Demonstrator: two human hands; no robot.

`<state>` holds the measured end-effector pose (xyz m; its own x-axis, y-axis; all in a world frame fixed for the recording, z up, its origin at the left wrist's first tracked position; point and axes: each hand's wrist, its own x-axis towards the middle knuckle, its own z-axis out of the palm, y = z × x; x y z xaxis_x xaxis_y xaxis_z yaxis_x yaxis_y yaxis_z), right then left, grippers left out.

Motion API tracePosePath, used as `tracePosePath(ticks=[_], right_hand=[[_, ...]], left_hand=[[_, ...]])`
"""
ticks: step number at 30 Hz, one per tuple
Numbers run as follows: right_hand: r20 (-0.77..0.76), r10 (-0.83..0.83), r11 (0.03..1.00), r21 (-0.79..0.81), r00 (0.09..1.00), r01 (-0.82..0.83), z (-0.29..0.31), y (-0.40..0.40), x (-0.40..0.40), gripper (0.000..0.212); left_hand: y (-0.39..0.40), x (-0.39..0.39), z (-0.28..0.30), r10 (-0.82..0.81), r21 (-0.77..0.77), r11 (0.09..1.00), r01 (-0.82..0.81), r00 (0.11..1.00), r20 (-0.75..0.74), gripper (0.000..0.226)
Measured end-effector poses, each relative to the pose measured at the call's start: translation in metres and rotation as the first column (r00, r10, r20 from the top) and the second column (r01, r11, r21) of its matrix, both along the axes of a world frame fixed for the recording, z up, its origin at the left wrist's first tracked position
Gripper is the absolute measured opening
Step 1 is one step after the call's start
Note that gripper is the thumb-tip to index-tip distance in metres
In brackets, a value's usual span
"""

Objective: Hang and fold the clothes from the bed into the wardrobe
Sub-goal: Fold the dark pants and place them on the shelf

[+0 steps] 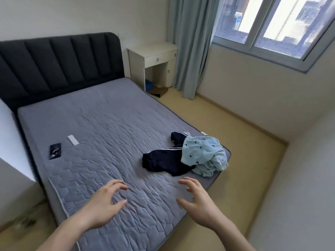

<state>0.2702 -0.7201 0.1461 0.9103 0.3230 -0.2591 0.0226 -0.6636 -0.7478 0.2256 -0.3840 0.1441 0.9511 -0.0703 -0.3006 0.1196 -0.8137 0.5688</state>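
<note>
Clothes: navy track pants (163, 160) and light-blue printed garment (204, 153) heaped together near our bed's (101, 113) right corner.
Left hand (103, 201): empty, fingers spread, above bed.
Right hand (197, 200): likewise empty, spread.

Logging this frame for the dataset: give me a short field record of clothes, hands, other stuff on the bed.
clothes: dark navy trousers with white stripes, light blue patterned garment lying partly over them, near the bed's right edge
left hand: open, above the mattress, holding nothing
right hand: open, short of the clothes, holding nothing
other items: dark phone, white remote
wardrobe: not in view
</note>
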Motion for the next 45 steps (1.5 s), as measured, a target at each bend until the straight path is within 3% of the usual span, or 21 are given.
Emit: tracePosePath(ticks=[8,16,24,32,35,38,40,42,44,45], right_hand=[[-0.064,0.065,0.996,-0.061,0.996,-0.069,-0.034,-0.024,0.117,0.048],[-0.149,0.002,0.995,-0.102,0.989,-0.017,-0.093,-0.055,0.235,0.041],[-0.251,0.005,0.997,-0.072,0.968,-0.024,-0.229,-0.028,0.352,0.039],[-0.290,-0.044,0.999,-0.001,0.956,0.046,-0.402,-0.001,0.423,0.048],[-0.279,-0.034,0.999,-0.013,0.960,0.031,-0.453,0.000,0.442,0.045],[-0.291,-0.030,0.999,-0.052,0.956,0.015,-0.491,-0.011,0.449,0.043],[-0.299,-0.015,0.998,-0.069,0.954,-0.006,-0.509,-0.019,0.449,0.044],[-0.300,-0.006,0.997,-0.078,0.954,-0.019,-0.520,-0.025,0.448,0.045],[-0.297,-0.007,0.996,-0.085,0.955,-0.019,-0.526,-0.030,0.447,0.046],[-0.303,-0.009,0.996,-0.087,0.953,-0.018,-0.527,-0.031,0.445,0.045]], left_hand=[[-0.004,0.109,-0.075,0.113,0.001,0.994,-0.113,0.990,-0.090,0.027],[-0.064,0.261,-0.178,0.176,-0.030,0.979,-0.201,0.911,-0.372,0.030],[-0.088,0.347,-0.320,0.363,-0.015,0.899,-0.437,0.766,-0.530,0.024],[-0.068,0.445,-0.494,0.498,0.036,0.836,-0.547,0.732,-0.465,0.047],[-0.051,0.490,-0.542,0.613,0.072,0.758,-0.648,0.670,-0.419,0.056],[-0.040,0.519,-0.578,0.688,0.098,0.692,-0.715,0.611,-0.391,0.040],[-0.038,0.528,-0.591,0.666,0.075,0.699,-0.711,0.609,-0.431,0.033],[-0.037,0.532,-0.597,0.659,-0.009,0.669,-0.744,0.598,-0.456,0.037],[-0.038,0.526,-0.596,0.675,-0.143,0.584,-0.799,0.576,-0.461,0.018],[-0.041,0.517,-0.591,0.683,-0.184,0.570,-0.801,0.586,-0.436,0.019]])
